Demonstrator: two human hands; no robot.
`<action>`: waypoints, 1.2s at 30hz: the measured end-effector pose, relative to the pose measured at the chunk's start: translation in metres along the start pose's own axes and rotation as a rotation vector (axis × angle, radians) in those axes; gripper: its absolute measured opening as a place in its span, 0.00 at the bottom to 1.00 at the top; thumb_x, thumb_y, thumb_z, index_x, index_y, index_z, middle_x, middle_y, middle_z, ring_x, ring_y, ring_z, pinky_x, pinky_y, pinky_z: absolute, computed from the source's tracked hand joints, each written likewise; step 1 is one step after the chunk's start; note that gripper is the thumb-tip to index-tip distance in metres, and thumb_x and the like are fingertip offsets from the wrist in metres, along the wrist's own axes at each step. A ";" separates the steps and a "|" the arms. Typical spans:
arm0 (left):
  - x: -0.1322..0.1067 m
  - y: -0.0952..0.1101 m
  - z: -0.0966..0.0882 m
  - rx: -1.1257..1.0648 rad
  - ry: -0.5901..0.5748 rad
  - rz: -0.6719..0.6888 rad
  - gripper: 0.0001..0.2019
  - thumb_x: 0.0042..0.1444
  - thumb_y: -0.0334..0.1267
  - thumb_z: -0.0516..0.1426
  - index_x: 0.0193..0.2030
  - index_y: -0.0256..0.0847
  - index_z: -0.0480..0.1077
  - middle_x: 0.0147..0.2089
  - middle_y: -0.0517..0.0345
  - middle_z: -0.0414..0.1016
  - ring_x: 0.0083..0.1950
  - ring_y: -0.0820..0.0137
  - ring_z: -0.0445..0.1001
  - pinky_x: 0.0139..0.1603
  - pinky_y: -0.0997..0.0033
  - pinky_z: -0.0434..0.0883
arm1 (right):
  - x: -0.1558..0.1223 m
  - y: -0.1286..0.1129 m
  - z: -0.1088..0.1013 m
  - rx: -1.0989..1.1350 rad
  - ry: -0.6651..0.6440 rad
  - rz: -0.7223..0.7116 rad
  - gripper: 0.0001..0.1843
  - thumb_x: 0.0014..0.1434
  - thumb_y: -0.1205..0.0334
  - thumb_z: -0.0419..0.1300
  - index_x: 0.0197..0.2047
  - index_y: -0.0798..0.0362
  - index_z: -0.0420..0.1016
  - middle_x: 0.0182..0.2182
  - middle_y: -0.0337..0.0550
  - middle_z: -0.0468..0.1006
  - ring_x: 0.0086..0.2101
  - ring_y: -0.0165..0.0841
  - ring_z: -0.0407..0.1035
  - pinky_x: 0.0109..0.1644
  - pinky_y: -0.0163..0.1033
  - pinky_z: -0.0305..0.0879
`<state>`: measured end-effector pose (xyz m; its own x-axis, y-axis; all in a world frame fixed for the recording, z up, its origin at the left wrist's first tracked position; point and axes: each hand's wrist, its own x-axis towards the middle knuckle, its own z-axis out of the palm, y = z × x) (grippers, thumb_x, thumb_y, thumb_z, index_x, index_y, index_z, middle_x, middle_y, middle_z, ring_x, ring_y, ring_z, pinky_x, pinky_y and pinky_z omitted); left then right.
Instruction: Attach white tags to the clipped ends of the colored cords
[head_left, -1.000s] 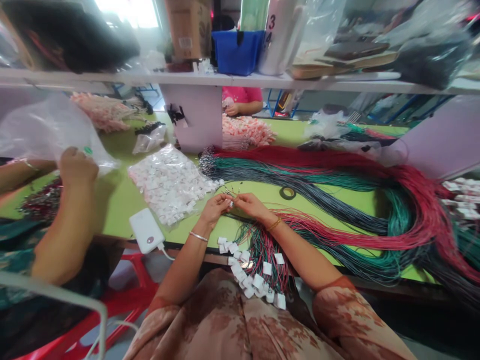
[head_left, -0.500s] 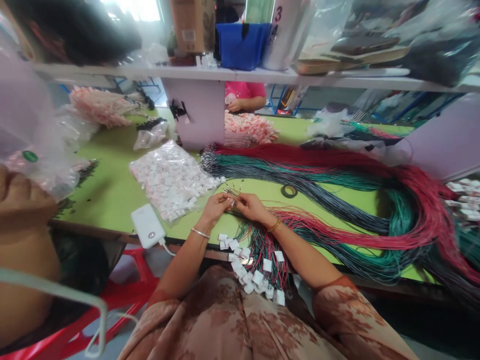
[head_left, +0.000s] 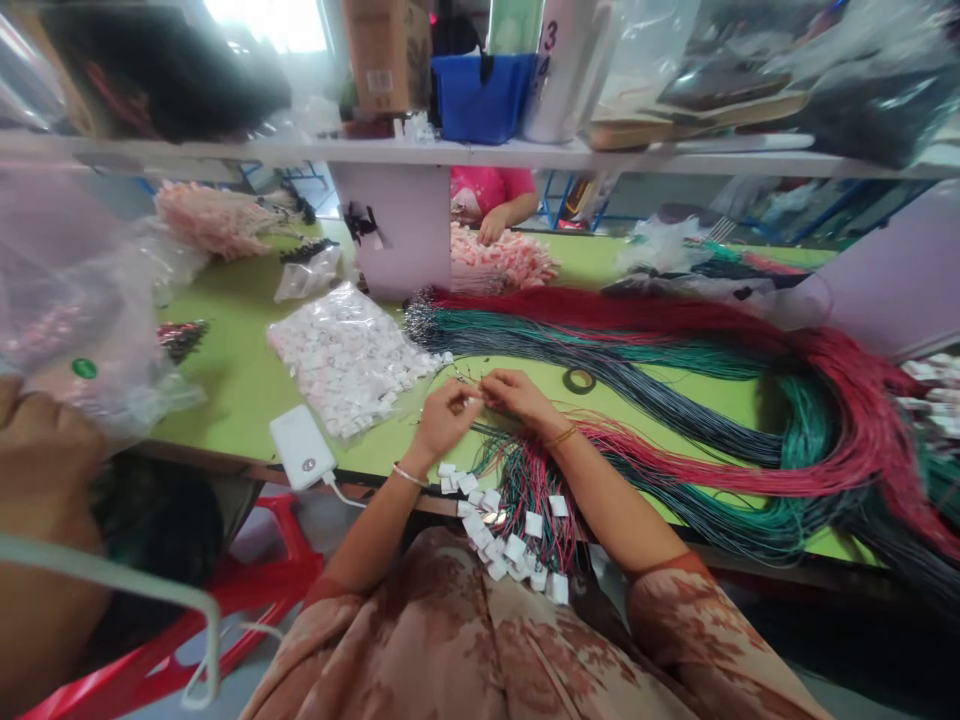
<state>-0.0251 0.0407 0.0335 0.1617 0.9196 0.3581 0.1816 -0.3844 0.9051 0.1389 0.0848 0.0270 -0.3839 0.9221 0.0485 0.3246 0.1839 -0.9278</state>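
My left hand [head_left: 447, 418] is pinched closed just left of my right hand, its fingertips close to the other's. What lies between its fingers is too small to make out. My right hand [head_left: 519, 398] is closed around thin wires, whose bare tips [head_left: 466, 376] stick out just beyond the fingers. Below my hands, a bunch of red, green and black wires [head_left: 532, 470] hangs over the table edge, with white plug housings [head_left: 514, 547] on the ends. A clear bag of white connectors [head_left: 349, 360] lies to the left of my hands.
Long red, green and dark wire bundles [head_left: 675, 350] curve across the green table [head_left: 232, 380]. A black tape roll [head_left: 579, 380] and a white power bank [head_left: 302, 447] with a cable lie nearby. A shelf [head_left: 300, 150] crosses above. A co-worker's hand [head_left: 495, 224] is across; another person's arm [head_left: 45, 450] is left.
My left hand has turned and moved slightly right, its fingers lifting a little. My right hand has shifted slightly right. The co-worker's hand opposite has reached down onto the pink-and-white pile.
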 end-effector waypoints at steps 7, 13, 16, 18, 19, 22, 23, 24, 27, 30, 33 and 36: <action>-0.051 0.036 0.046 0.367 -0.766 0.595 0.12 0.61 0.45 0.55 0.39 0.39 0.74 0.38 0.51 0.75 0.41 0.67 0.73 0.44 0.69 0.69 | -0.010 -0.004 0.032 -0.609 -0.094 -0.014 0.07 0.56 0.59 0.57 0.34 0.54 0.73 0.31 0.44 0.76 0.31 0.32 0.65 0.36 0.35 0.58; -0.013 0.003 -0.015 0.731 -0.042 0.125 0.10 0.62 0.35 0.51 0.42 0.38 0.73 0.41 0.47 0.74 0.44 0.63 0.71 0.45 0.65 0.67 | -0.014 0.000 0.042 -0.807 -0.097 -0.008 0.13 0.63 0.63 0.49 0.40 0.55 0.74 0.39 0.51 0.79 0.36 0.36 0.69 0.39 0.37 0.58; 0.010 -0.021 -0.056 1.035 0.083 -0.130 0.14 0.58 0.26 0.49 0.45 0.37 0.73 0.48 0.42 0.71 0.47 0.59 0.70 0.46 0.62 0.66 | -0.014 0.002 0.040 -0.815 -0.033 -0.009 0.15 0.65 0.62 0.46 0.42 0.56 0.72 0.38 0.52 0.78 0.34 0.36 0.69 0.37 0.38 0.57; 0.017 -0.036 -0.070 1.099 0.002 -0.189 0.15 0.55 0.22 0.49 0.43 0.36 0.73 0.46 0.40 0.71 0.47 0.58 0.69 0.46 0.62 0.65 | -0.013 0.004 0.039 -0.772 -0.004 0.007 0.13 0.63 0.62 0.47 0.41 0.55 0.71 0.35 0.50 0.78 0.33 0.36 0.68 0.36 0.37 0.56; 0.018 -0.042 -0.073 1.108 -0.024 -0.207 0.14 0.55 0.22 0.49 0.42 0.36 0.73 0.45 0.40 0.71 0.46 0.58 0.69 0.45 0.62 0.65 | -0.013 0.006 0.039 -0.735 0.012 0.005 0.11 0.62 0.63 0.48 0.40 0.55 0.71 0.34 0.49 0.77 0.32 0.35 0.67 0.35 0.37 0.56; 0.016 -0.051 -0.071 1.092 -0.042 -0.226 0.12 0.58 0.26 0.49 0.43 0.37 0.71 0.44 0.42 0.70 0.44 0.58 0.70 0.44 0.62 0.65 | -0.009 0.012 0.037 -0.540 0.051 -0.026 0.07 0.58 0.63 0.51 0.34 0.53 0.69 0.29 0.43 0.75 0.29 0.32 0.64 0.34 0.36 0.56; 0.015 -0.051 -0.069 1.079 -0.042 -0.228 0.11 0.59 0.27 0.49 0.44 0.37 0.71 0.44 0.42 0.70 0.44 0.58 0.70 0.44 0.62 0.65 | -0.007 0.015 0.036 -0.449 0.059 -0.037 0.06 0.57 0.63 0.51 0.32 0.53 0.68 0.27 0.41 0.73 0.28 0.31 0.63 0.33 0.35 0.56; 0.014 -0.050 -0.068 1.062 -0.042 -0.235 0.11 0.58 0.28 0.50 0.44 0.37 0.70 0.45 0.42 0.70 0.44 0.58 0.70 0.44 0.62 0.65 | -0.005 0.016 0.035 -0.353 0.070 -0.043 0.06 0.56 0.62 0.52 0.30 0.53 0.67 0.26 0.39 0.72 0.27 0.30 0.62 0.33 0.35 0.56; 0.014 -0.047 -0.067 0.934 0.027 -0.237 0.13 0.56 0.27 0.52 0.46 0.38 0.71 0.44 0.45 0.70 0.43 0.60 0.70 0.45 0.62 0.65 | 0.001 0.016 0.032 -0.075 0.121 -0.027 0.09 0.54 0.57 0.54 0.27 0.53 0.66 0.24 0.36 0.69 0.26 0.28 0.60 0.32 0.34 0.56; 0.018 -0.044 -0.066 0.569 0.208 -0.231 0.12 0.54 0.30 0.56 0.45 0.39 0.73 0.39 0.51 0.71 0.38 0.66 0.70 0.44 0.65 0.66 | 0.006 0.005 0.027 0.116 0.149 -0.015 0.13 0.52 0.52 0.57 0.27 0.53 0.66 0.23 0.34 0.66 0.25 0.27 0.57 0.31 0.33 0.55; 0.025 -0.039 -0.057 -0.001 0.327 -0.370 0.08 0.51 0.36 0.60 0.38 0.39 0.73 0.31 0.59 0.70 0.30 0.72 0.67 0.36 0.70 0.66 | 0.010 -0.015 0.024 0.202 0.153 -0.057 0.13 0.52 0.52 0.59 0.29 0.53 0.67 0.23 0.34 0.66 0.25 0.26 0.56 0.30 0.33 0.55; 0.032 -0.030 -0.045 -0.492 0.316 -0.472 0.10 0.45 0.36 0.65 0.34 0.37 0.72 0.30 0.60 0.70 0.28 0.77 0.67 0.31 0.75 0.64 | 0.012 -0.035 0.022 0.212 0.175 -0.136 0.13 0.53 0.52 0.59 0.30 0.53 0.68 0.23 0.34 0.66 0.25 0.26 0.56 0.30 0.33 0.54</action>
<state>-0.0688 0.0855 0.0284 -0.1254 0.9858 -0.1118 -0.3043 0.0691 0.9501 0.1037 0.0817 0.0518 -0.2503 0.9420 0.2238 0.0859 0.2518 -0.9640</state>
